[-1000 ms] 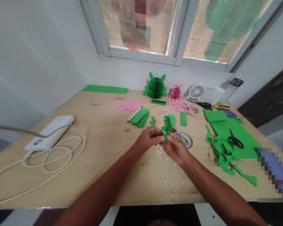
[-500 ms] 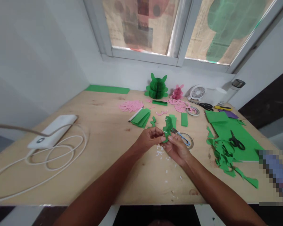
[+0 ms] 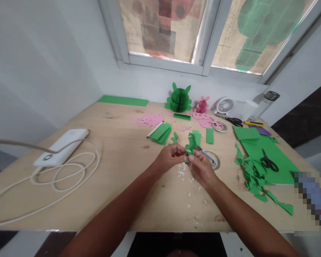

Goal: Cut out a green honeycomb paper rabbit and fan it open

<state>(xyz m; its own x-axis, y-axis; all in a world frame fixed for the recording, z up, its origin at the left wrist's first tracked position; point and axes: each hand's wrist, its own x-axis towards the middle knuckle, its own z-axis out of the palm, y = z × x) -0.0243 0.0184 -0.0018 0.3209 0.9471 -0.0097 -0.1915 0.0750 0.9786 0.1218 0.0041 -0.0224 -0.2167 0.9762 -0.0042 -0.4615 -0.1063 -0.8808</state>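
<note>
A cut piece of green paper [image 3: 191,145] stands up between my hands, its outline jagged. My left hand [image 3: 169,157] pinches its lower left edge, and my right hand [image 3: 201,168] grips it from the right. Just beyond my right hand, small blue-handled scissors [image 3: 206,156] lie on the plywood table [image 3: 117,142], partly over a tape roll [image 3: 216,166]. White paper bits [image 3: 182,173] are scattered below my hands.
Near my hands lie a stack of green paper strips [image 3: 160,134] and pink paper scraps [image 3: 149,120]. A green paper figure [image 3: 178,98] stands at the back. Green sheets [image 3: 267,157] with black scissors [image 3: 269,162] lie right; a white power bank [image 3: 61,148] and cable lie left.
The whole view has drifted slightly, with the table shifting right in the frame. My hands stay together on the green paper, their grip barely altered.
</note>
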